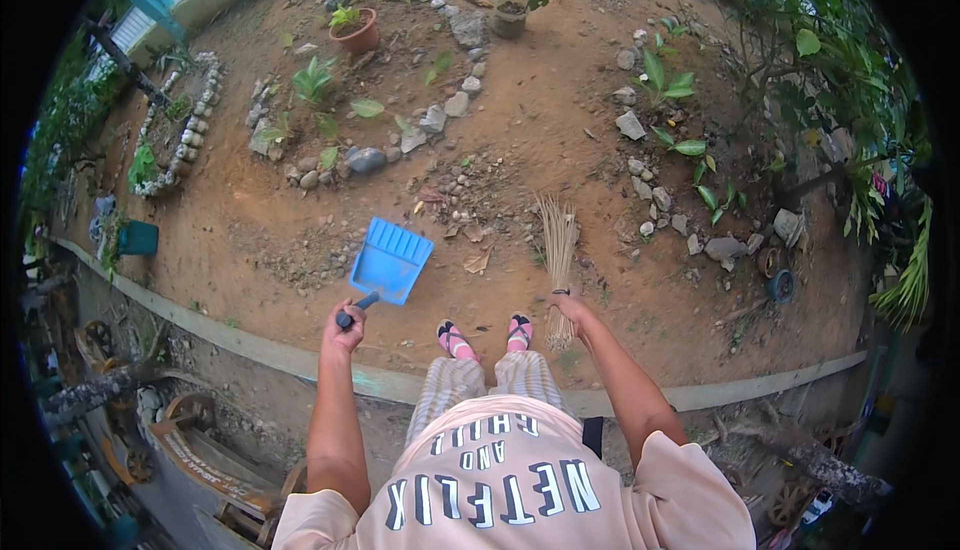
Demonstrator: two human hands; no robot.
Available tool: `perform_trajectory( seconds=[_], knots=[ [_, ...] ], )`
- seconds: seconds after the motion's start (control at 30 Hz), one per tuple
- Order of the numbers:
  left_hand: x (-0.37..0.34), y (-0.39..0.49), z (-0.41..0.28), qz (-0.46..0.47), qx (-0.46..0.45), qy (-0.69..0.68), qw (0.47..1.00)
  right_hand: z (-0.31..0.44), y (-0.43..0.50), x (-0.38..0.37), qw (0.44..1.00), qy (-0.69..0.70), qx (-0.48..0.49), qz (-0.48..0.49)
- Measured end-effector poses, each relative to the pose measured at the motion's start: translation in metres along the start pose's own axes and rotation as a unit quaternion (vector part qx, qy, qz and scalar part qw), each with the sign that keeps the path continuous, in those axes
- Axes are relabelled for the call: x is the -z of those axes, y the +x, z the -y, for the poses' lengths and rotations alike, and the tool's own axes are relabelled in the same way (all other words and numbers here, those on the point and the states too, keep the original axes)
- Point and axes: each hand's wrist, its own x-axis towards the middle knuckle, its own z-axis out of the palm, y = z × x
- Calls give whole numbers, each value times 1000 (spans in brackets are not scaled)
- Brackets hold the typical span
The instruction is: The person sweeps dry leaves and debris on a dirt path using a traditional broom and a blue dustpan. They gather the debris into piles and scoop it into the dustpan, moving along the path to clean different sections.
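A blue plastic dustpan [391, 257] hangs over the dirt, its dark handle gripped in my left hand [345, 325]. On the right, my right hand [571, 308] is closed around a stick broom [558, 242] near its binding, with the long bristles spread away from me. Between and beyond the two tools lie dry brown leaves [478, 260] and a scatter of small stones [457, 190] on the bare soil. The dustpan and the broom are apart. Whether the dustpan touches the ground, I cannot tell.
Stones [433, 120] ring a plant bed ahead, with a terracotta pot [357, 33] inside it. More stones [630, 126] edge a bed at the right. A green planter [138, 238] stands at the left. A concrete curb [300, 361] runs behind my feet, with wooden benches [217, 467] beyond.
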Motion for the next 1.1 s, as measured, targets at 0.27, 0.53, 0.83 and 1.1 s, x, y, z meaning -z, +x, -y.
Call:
perform_trajectory(
  seconds=[0.27, 0.53, 0.83, 1.1],
  knots=[
    [6, 2, 43, 6, -18, -28, 999, 85, -49, 135, 991, -82, 90, -62],
    [31, -10, 85, 2, 0, -99, 995, 84, 144, 132, 996, 4, -40, -73],
    [60, -23, 82, 8, -24, -144, 989, 81, -13, 73, 981, -164, 70, 82],
    [90, -6, 52, -5, -65, -98, 993, 115, 50, 10, 933, -329, 147, -10]
  ],
)
